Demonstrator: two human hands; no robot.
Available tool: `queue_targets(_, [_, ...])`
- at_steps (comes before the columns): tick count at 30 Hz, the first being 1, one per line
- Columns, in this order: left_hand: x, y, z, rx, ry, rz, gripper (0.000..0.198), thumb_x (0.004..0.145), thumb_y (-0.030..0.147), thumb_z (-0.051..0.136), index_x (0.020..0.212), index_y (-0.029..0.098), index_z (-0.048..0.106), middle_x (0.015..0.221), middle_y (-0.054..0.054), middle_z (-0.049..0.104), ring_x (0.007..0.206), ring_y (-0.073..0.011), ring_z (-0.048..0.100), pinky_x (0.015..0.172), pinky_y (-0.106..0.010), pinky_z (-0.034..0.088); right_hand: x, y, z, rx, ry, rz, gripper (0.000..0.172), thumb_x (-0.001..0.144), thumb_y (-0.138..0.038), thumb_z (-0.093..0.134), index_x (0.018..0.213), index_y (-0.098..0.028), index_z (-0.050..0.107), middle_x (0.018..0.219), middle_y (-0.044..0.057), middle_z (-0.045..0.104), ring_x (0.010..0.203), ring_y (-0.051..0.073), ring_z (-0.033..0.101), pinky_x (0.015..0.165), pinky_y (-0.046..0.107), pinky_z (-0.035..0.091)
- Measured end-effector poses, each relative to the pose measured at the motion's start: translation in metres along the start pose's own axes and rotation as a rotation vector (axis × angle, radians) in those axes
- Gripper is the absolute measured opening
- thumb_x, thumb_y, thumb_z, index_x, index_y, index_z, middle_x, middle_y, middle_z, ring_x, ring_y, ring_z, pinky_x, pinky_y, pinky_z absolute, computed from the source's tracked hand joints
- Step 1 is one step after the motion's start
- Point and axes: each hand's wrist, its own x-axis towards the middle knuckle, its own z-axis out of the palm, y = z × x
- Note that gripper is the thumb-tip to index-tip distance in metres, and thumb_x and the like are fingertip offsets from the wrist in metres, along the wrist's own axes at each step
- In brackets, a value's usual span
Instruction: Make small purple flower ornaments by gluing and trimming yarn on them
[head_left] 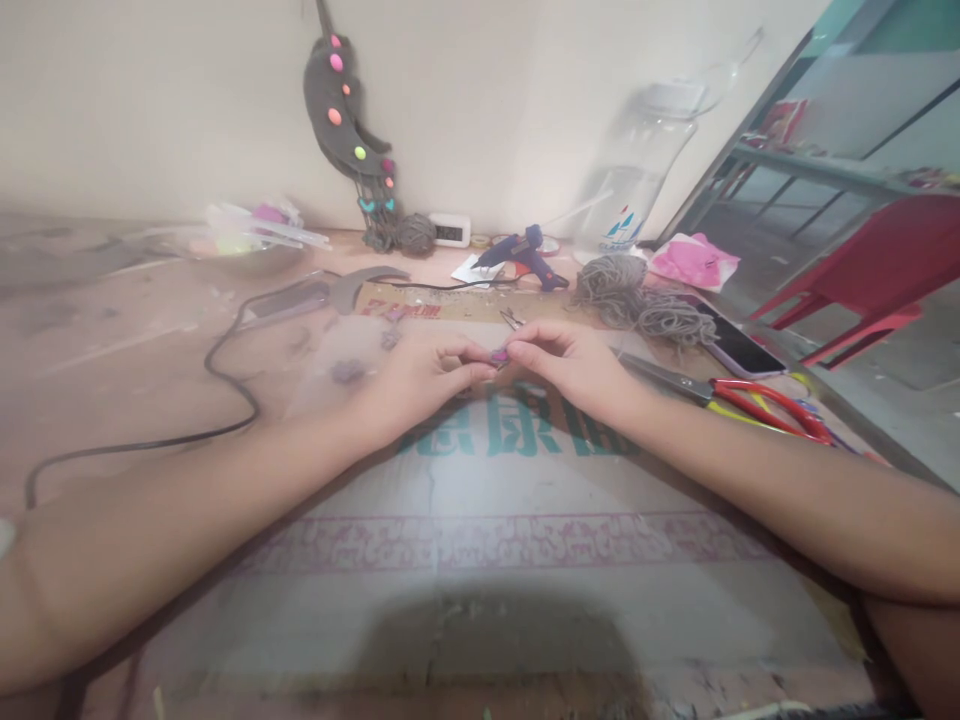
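Observation:
Near the middle of the view, a small purple piece point(499, 355) is pinched between my two hands above a printed sheet point(480, 490). My left hand point(439, 375) grips it from the left with thumb and fingertips. From the right, my right hand point(566, 362) closes its thumb and forefinger on the same piece. A thin pointed metal tip point(511, 320) shows just behind the fingers; what it belongs to is hidden. Small greyish-purple pieces point(346, 371) lie on the sheet left of my left hand.
Behind are a blue glue gun point(529, 258), grey yarn point(611, 280), a water bottle point(637, 180) and a white clock point(450, 231). Red-handled scissors point(772, 408) and a phone point(739, 340) lie right. A black cable point(217, 370) curves left. A grey moon decoration point(330, 100) hangs on the wall.

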Motion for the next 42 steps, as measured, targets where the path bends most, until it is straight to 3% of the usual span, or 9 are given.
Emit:
queue_targets(5, [-0.0013,0.0019,0.0008,0.030,0.010,0.023,0.025,0.081,0.044,0.070,0.087,0.020,0.075,0.082,-0.003,0.074,0.077,-0.0188,0.065,0.070,-0.029,0.050,0.0002,-0.0008,0.0010,0.032,-0.014,-0.008,0.027,0.082,-0.046,0.071,0.083,-0.019,0.069,0.087,0.003,0.075,0.080,0.016,0.066,0.079,0.031,0.052])
queue_targets(14, [-0.0001,0.0023,0.0015,0.136,0.001,0.074,0.022,0.087,0.038,0.059,0.086,0.020,0.071,0.083,-0.002,0.073,0.078,-0.0175,0.063,0.075,-0.029,0.048,-0.0006,0.0023,0.0003,-0.004,-0.015,-0.028,0.023,0.084,-0.042,0.069,0.085,-0.019,0.070,0.085,0.003,0.073,0.081,0.017,0.066,0.080,0.033,0.052])
queue_targets(20, [-0.0013,0.0033,0.0012,0.121,-0.044,0.035,0.020,0.088,0.035,0.054,0.083,0.020,0.067,0.078,0.000,0.071,0.070,-0.0161,0.060,0.073,-0.029,0.046,0.0002,0.0013,-0.0020,-0.060,0.066,-0.060,0.026,0.083,-0.045,0.069,0.084,-0.019,0.071,0.083,0.003,0.073,0.077,0.016,0.065,0.074,0.030,0.052])
queue_targets(27, [0.0014,0.0004,-0.0024,0.096,0.042,-0.008,0.033,0.095,0.037,0.041,0.075,0.019,0.060,0.071,-0.002,0.065,0.071,-0.0187,0.061,0.068,-0.030,0.046,-0.0003,-0.0011,-0.0045,0.013,0.114,-0.010,0.026,0.085,-0.046,0.068,0.086,-0.020,0.070,0.082,0.003,0.074,0.070,0.015,0.065,0.065,0.029,0.053])
queue_targets(31, [0.0008,-0.0021,-0.0029,0.125,0.147,0.114,0.023,0.091,0.035,0.054,0.104,0.018,0.064,0.100,-0.005,0.069,0.093,-0.0198,0.062,0.086,-0.032,0.047,-0.0004,-0.0019,-0.0041,0.009,0.068,0.026,0.027,0.084,-0.046,0.068,0.085,-0.019,0.068,0.076,0.001,0.071,0.063,0.013,0.062,0.058,0.026,0.049])
queue_targets(33, [0.0000,-0.0019,-0.0029,0.133,0.119,0.170,0.026,0.093,0.037,0.053,0.109,0.020,0.065,0.106,-0.005,0.069,0.100,-0.0203,0.061,0.092,-0.033,0.045,-0.0002,-0.0005,-0.0032,-0.010,0.051,0.017,0.028,0.083,-0.047,0.069,0.083,-0.019,0.067,0.075,0.001,0.070,0.064,0.013,0.062,0.060,0.027,0.049])
queue_targets(39, [0.0001,0.0030,-0.0026,0.144,0.026,0.135,0.028,0.091,0.043,0.055,0.084,0.020,0.069,0.088,-0.004,0.072,0.090,-0.0210,0.063,0.084,-0.032,0.047,-0.0010,0.0008,-0.0005,-0.151,-0.027,-0.076,0.026,0.087,-0.045,0.065,0.083,-0.019,0.069,0.079,0.002,0.071,0.075,0.017,0.064,0.071,0.031,0.050])
queue_targets(42, [0.0005,0.0043,-0.0031,0.105,0.027,0.104,0.026,0.090,0.042,0.057,0.080,0.020,0.068,0.084,-0.003,0.071,0.085,-0.0200,0.063,0.081,-0.031,0.047,0.0017,-0.0035,-0.0080,-0.350,0.032,-0.215,0.025,0.093,-0.041,0.057,0.094,-0.020,0.071,0.090,0.005,0.072,0.085,0.020,0.065,0.080,0.033,0.049])
